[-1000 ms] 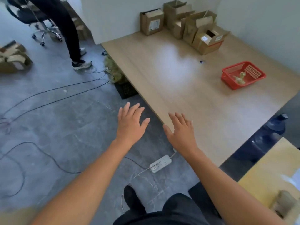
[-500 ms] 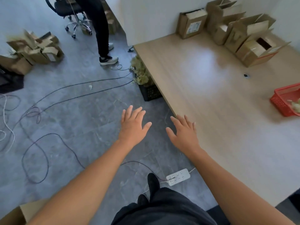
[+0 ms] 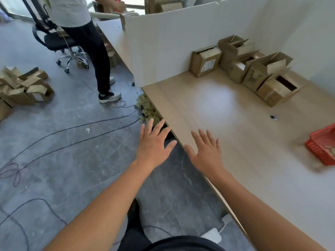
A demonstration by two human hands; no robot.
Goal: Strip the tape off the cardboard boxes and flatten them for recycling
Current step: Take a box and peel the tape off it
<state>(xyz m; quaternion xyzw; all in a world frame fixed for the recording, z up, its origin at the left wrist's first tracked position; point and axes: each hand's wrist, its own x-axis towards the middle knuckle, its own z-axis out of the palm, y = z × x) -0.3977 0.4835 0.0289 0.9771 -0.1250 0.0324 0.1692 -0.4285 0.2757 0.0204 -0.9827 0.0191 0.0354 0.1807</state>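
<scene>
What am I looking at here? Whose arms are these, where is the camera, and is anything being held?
There is no machine here. A person wears a camera on the head, so you look down along their own two bare arms. The left hand is out over the grey floor and the right hand over the edge of the wooden table. Both have straight, spread fingers and hold nothing. At the far end of the table, against the white partition, stand several cardboard boxes, most with their flaps open. A red basket sits on the table at the right. A pile of boxes lies on the floor at the left. A second person stands beside an office chair.
</scene>
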